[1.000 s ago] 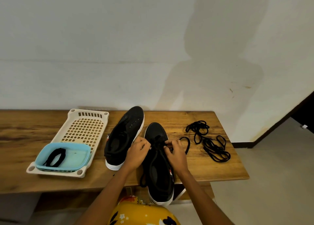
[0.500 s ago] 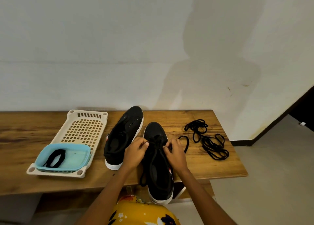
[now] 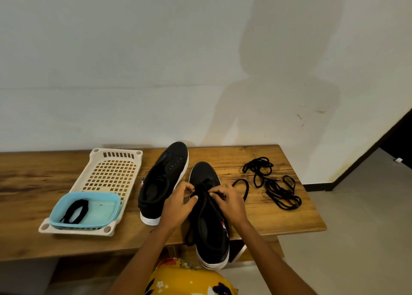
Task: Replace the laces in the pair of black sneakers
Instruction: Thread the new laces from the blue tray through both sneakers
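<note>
The black low-top sneaker with a white sole (image 3: 208,228) lies lengthwise on the brown wooden table (image 3: 278,216), its heel hanging past the table's near edge. The left hand (image 3: 176,207) sits at its left side, fingers curled narrow and pinching the black lace (image 3: 201,189) over the tongue. The right hand (image 3: 231,203) mirrors it at the right side, fingertips pinched on the same lace, a loop of which trails right of the sneaker. The second black sneaker with bare eyelets (image 3: 163,181) lies just left of the first. Farther left a cream perforated plastic tray (image 3: 111,174) holds a light blue plastic tub (image 3: 109,207) containing a folded black lace (image 3: 74,211). Right of the held sneaker, a tangle of loose black laces (image 3: 273,183) lies near the table's right edge, with bare wood around it.
</note>
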A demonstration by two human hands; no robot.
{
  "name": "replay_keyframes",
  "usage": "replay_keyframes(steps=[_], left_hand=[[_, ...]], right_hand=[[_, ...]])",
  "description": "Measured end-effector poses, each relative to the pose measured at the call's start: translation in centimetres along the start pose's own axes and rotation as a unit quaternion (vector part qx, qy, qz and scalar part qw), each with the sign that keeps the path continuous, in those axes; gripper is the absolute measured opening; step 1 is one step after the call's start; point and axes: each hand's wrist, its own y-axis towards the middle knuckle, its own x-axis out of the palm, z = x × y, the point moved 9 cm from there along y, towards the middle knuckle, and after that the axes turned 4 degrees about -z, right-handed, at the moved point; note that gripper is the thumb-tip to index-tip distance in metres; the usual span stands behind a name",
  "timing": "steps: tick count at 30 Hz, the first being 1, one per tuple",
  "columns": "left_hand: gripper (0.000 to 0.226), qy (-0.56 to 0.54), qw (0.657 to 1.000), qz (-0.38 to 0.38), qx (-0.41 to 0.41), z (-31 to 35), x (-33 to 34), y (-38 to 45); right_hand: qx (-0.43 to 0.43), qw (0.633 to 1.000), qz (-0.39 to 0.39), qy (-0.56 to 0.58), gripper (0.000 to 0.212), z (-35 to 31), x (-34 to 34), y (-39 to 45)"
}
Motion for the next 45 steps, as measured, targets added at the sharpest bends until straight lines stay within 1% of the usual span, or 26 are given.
replay_keyframes(steps=[2, 5, 9, 12, 16, 19, 20, 22, 24, 27, 28, 30, 32, 35, 36, 38, 40, 44, 45], left_hand=[[0.023, -0.005, 1.000, -0.003, -0.010, -0.1, -0.1, 0.1], [0.033, -0.003, 1.000, -0.007, -0.023, -0.7, 0.0, 0.2], [0.036, -0.009, 0.999, 0.004, -0.030, -1.1, 0.1, 0.2], [0.036, -0.003, 1.000, 0.009, -0.029, -1.1, 0.0, 0.2], [0.035, -0.004, 1.000, 0.012, -0.027, -1.2, 0.1, 0.2], [0.036, 0.002, 1.000, 0.014, -0.026, -1.2, 0.1, 0.2], [0.038, 0.007, 1.000, 0.014, -0.022, -1.1, 0.0, 0.2], [0.041, 0.018, 1.000, 0.017, -0.011, -0.7, -0.1, 0.2], [0.035, 0.029, 0.999, 0.018, -0.003, -0.5, -0.2, 0.4], [0.006, 0.061, 0.998, 0.018, 0.019, -0.1, -0.1, 0.5], [0.004, 0.067, 0.997, 0.018, 0.020, -0.1, 0.0, 0.4], [0.008, 0.052, 0.998, 0.021, 0.010, -0.4, 0.1, 0.2], [0.003, 0.024, 0.999, 0.032, -0.007, -0.5, -0.1, 0.2], [0.027, 0.037, 0.999, 0.033, -0.004, -0.1, 0.0, 0.5], [0.028, 0.059, 0.998, 0.031, 0.005, 0.3, 0.0, 0.6], [0.017, 0.094, 0.995, 0.035, 0.020, 0.7, 0.1, 0.8], [0.008, 0.088, 0.995, 0.037, 0.017, 0.2, 0.2, 0.7], [0.003, 0.061, 0.998, 0.017, 0.016, -0.8, 0.9, -0.1], [0.005, 0.054, 0.998, 0.016, 0.019, -0.7, 0.9, -0.3]], right_hand=[[-0.008, 1.000, -0.002, 0.000, 0.011, -0.1, 0.0, -0.1], [-0.021, 0.999, -0.028, 0.006, 0.012, -0.2, 0.3, -0.1], [-0.027, 0.998, -0.024, -0.046, 0.006, -0.6, 0.4, 0.4], [-0.002, 0.997, -0.018, -0.072, 0.008, -0.8, 0.3, 0.6], [0.014, 0.999, -0.003, -0.041, 0.010, -0.5, 0.1, 0.3], [0.014, 1.000, 0.009, 0.011, 0.007, 0.0, 0.0, -0.3], [0.002, 1.000, 0.006, 0.020, 0.005, 0.0, 0.1, -0.4], [-0.030, 0.999, -0.014, 0.010, 0.015, -0.4, 0.3, -0.3], [-0.036, 0.999, -0.027, 0.011, 0.013, -0.4, 0.3, -0.1], [-0.021, 1.000, -0.018, 0.006, 0.007, -0.2, 0.2, -0.1], [-0.014, 1.000, -0.014, 0.001, 0.007, -0.1, 0.3, -0.1], [0.004, 1.000, -0.005, -0.011, 0.008, 0.0, 0.4, -0.1], [0.022, 1.000, 0.000, 0.004, 0.014, 0.1, 0.4, -0.2], [0.034, 0.997, 0.009, 0.066, 0.030, 0.4, 0.3, -0.5], [0.034, 0.996, 0.012, 0.079, 0.032, 0.4, 0.2, -0.7], [0.029, 0.995, 0.010, 0.096, 0.029, 0.4, 0.3, -0.9], [0.016, 0.994, -0.002, 0.109, 0.021, 0.4, 0.4, -1.2], [-0.004, 0.990, -0.036, 0.134, 0.020, 0.5, 0.2, -1.0], [-0.009, 0.990, -0.039, 0.132, 0.017, 0.4, 0.1, -0.9]])
